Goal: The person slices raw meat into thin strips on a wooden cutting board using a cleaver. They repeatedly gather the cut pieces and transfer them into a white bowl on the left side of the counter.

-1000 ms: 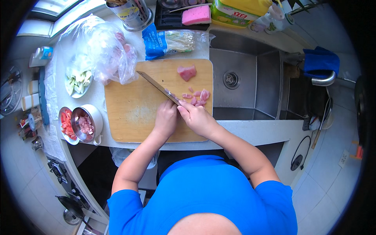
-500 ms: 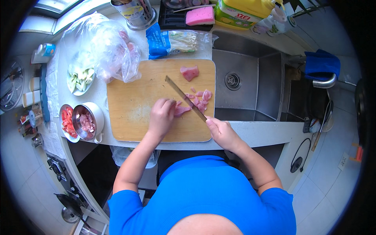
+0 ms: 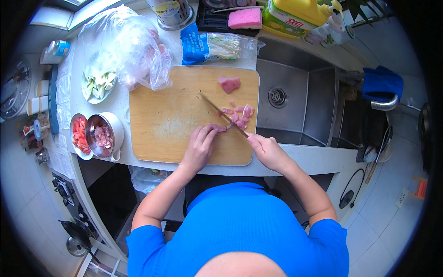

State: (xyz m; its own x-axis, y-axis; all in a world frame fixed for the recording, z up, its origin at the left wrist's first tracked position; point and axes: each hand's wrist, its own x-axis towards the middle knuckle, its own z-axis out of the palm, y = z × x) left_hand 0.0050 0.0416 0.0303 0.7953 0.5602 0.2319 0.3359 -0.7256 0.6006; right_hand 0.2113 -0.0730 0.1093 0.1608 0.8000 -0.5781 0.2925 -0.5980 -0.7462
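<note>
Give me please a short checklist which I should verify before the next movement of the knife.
1. Knife gripped by its handle in the right hand: ok.
2. Left hand on the meat strip: ok.
3. Left fingertips safely tucked back from the edge: cannot tell; they are close to the blade, but the gap is unclear.
4. Cut pieces well away from the blade: not ok, some lie right beside it.
5. Larger meat chunk apart from the knife: ok, near the board's far right corner.
6. Cutting board secured against slipping: cannot tell.

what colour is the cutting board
The cutting board is light brown, best seen in the head view.
</note>
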